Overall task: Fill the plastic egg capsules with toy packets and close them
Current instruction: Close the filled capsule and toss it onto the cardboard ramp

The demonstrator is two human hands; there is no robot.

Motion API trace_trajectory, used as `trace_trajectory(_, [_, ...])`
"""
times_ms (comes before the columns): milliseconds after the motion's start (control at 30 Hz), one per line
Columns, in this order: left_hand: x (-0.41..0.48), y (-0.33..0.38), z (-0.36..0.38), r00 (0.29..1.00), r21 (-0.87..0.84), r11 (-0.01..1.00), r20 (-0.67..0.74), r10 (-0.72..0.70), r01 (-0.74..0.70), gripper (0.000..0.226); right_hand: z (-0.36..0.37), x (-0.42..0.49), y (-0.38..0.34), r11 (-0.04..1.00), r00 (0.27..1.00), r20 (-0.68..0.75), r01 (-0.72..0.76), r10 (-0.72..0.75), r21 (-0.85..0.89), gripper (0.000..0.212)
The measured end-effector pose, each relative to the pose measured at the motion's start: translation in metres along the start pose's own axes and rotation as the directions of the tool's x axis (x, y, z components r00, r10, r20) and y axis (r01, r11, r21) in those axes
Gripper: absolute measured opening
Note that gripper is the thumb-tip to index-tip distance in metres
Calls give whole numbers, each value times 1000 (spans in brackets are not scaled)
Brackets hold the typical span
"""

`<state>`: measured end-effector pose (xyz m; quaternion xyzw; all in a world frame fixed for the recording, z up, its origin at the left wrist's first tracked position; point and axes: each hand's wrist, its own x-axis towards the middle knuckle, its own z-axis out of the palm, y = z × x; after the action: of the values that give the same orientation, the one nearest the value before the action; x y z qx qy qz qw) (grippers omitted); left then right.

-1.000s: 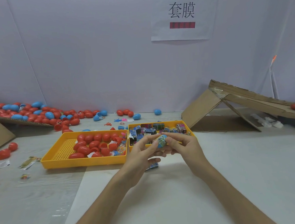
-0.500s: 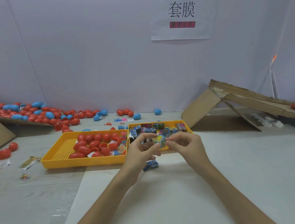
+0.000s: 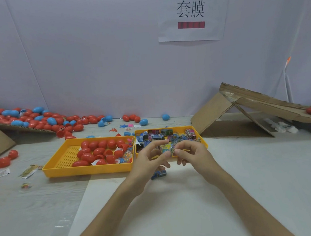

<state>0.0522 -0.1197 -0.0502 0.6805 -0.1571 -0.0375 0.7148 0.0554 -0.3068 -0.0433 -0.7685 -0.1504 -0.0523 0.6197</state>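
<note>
Both hands meet over the table just in front of the right yellow tray (image 3: 202,142). My left hand (image 3: 148,159) and my right hand (image 3: 192,152) pinch a small egg wrapped in colourful printed film (image 3: 167,148) between their fingertips. The right yellow tray holds several printed toy packets (image 3: 158,135). A left yellow tray (image 3: 61,160) holds several red egg capsules (image 3: 96,150). One printed packet (image 3: 159,174) lies on the table under my left hand.
Loose red and blue eggs (image 3: 35,120) pile along the back left wall on cardboard. A folded cardboard ramp (image 3: 243,109) stands at the right. Scraps and small packets (image 3: 27,170) lie at the left. A paper sign (image 3: 191,12) hangs on the wall.
The hands have turned the wrapped egg between the fingertips and lifted it slightly. A packet under the left hand has come into view on the table.
</note>
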Motion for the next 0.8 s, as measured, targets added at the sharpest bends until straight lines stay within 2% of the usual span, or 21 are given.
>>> trace_trajectory(167, [-2,2,1,998,-14,1000,50,-23,23,52,0,-2,-1,1000,998,60,1,-1,5,14])
trace_trajectory(467, [-3,3,0,996,66,998,90,-24,18,26,4,-5,0,999,995,95,22,-18,-43,16])
trace_trajectory(800, [-3,3,-2,992,61,998,125,-24,17,24,5,-5,1,998,994,109,14,-8,-55,15])
